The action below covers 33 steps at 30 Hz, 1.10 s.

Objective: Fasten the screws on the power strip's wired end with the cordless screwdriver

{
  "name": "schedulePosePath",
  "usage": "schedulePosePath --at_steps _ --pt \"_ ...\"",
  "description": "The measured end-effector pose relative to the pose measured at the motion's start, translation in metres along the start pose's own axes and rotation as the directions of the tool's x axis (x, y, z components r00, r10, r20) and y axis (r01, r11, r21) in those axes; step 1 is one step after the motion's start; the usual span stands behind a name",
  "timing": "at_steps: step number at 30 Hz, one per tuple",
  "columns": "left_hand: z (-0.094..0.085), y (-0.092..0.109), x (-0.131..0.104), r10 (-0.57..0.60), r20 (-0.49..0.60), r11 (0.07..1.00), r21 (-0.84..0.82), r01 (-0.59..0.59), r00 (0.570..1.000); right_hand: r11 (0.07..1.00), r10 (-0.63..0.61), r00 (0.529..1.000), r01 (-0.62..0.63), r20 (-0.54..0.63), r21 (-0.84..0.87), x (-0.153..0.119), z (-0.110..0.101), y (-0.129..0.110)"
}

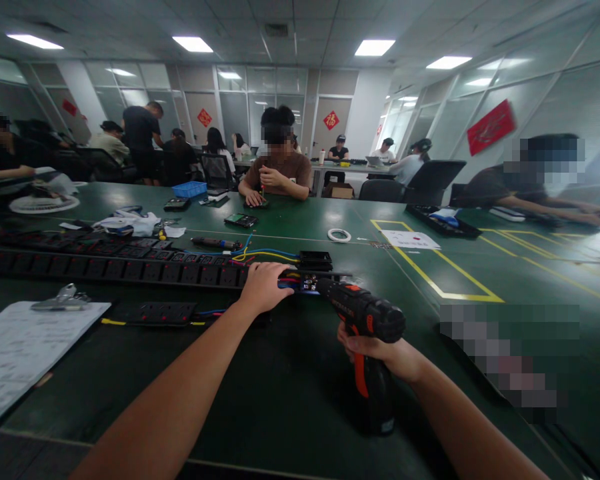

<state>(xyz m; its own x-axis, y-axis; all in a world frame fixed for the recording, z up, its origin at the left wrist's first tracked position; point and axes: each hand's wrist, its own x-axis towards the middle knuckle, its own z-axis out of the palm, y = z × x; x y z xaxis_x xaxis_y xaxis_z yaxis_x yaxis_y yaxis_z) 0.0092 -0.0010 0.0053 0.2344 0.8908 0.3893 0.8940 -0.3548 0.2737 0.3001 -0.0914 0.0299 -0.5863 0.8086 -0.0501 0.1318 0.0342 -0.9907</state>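
My right hand [375, 347] is wrapped round the grip of a black and orange cordless drill [367, 310]. The drill's nose points left, at the wired open end [310, 285] of a long black power strip [145, 270]. Over that same end lies my left hand [267, 287], its fingers closed round the strip beside the red, blue and yellow wires. Whether the bit touches a screw is too small to tell. Just behind, blue and yellow wires [270, 253] run to a black end piece [316, 259].
On the green table [300, 400] a clipboard [40, 340] lies at left, near a short socket strip [167, 312]. A pen-shaped screwdriver [215, 244], a tape roll [339, 235] and a blue basket [190, 189] are farther back. A person [277, 167] works opposite; yellow tape [445, 267] marks the right side.
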Motion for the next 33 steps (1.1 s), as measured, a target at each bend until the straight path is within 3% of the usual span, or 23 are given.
schedulePosePath --at_steps 33 --pt "0.0028 -0.0015 0.0001 0.002 -0.017 1.0 0.009 -0.002 1.0 1.0 0.002 1.0 -0.003 0.027 0.022 0.0008 -0.0006 0.0009"
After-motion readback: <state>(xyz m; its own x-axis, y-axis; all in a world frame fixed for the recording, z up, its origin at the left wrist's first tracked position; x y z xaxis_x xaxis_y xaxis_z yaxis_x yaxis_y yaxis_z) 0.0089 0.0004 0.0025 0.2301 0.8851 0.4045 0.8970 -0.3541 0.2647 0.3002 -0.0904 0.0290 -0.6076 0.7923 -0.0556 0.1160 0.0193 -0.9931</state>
